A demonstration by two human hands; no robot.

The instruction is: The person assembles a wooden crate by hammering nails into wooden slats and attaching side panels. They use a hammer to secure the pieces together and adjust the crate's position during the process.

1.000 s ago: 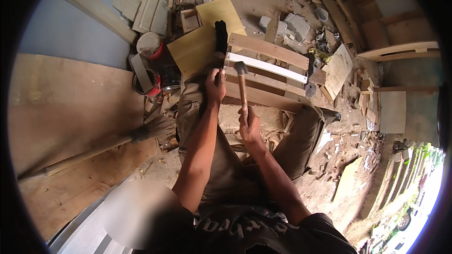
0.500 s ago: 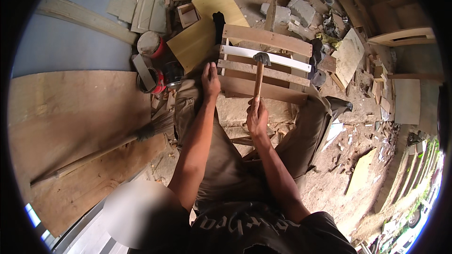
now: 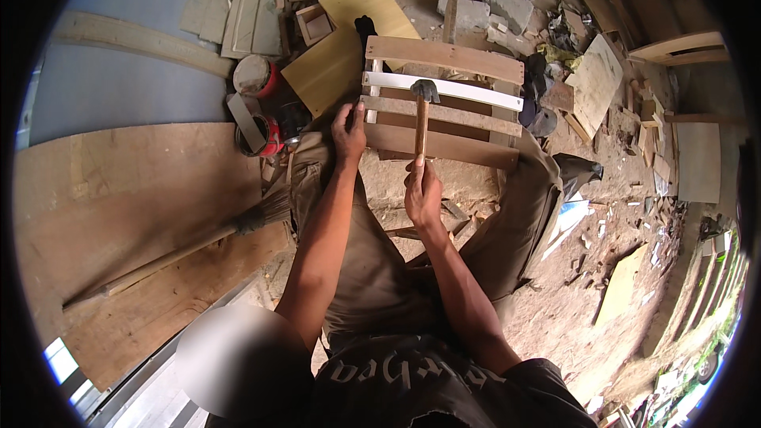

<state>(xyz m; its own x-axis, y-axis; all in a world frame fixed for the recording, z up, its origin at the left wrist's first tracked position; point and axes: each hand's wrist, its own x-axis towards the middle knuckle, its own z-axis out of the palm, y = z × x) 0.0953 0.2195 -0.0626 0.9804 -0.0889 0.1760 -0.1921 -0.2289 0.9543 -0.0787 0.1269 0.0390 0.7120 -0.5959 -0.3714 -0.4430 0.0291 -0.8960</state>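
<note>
A slatted wooden frame [image 3: 444, 140] rests across my knees, with several brown slats and one white slat [image 3: 468, 93] over side rails. My left hand [image 3: 349, 136] grips its left edge, fingers bent at the slat ends. In my right hand [image 3: 424, 194], closed round the wooden handle, is a hammer [image 3: 422, 123]. Its dark head lies over the middle of the white slat; I cannot tell whether it touches. The handle points back toward me, crossing the lower slats.
Red paint cans [image 3: 269, 136] stand left of the frame, near yellow boards [image 3: 321, 71]. A broom [image 3: 261, 214] lies along a brown board at left. Concrete blocks [image 3: 507, 9] and wood scraps litter the ground beyond. At right lies a pale panel [image 3: 596, 79].
The hammer and my right hand have shifted a little to the left. My left hand has moved slightly down, its fingers more bent at the frame's edge.
</note>
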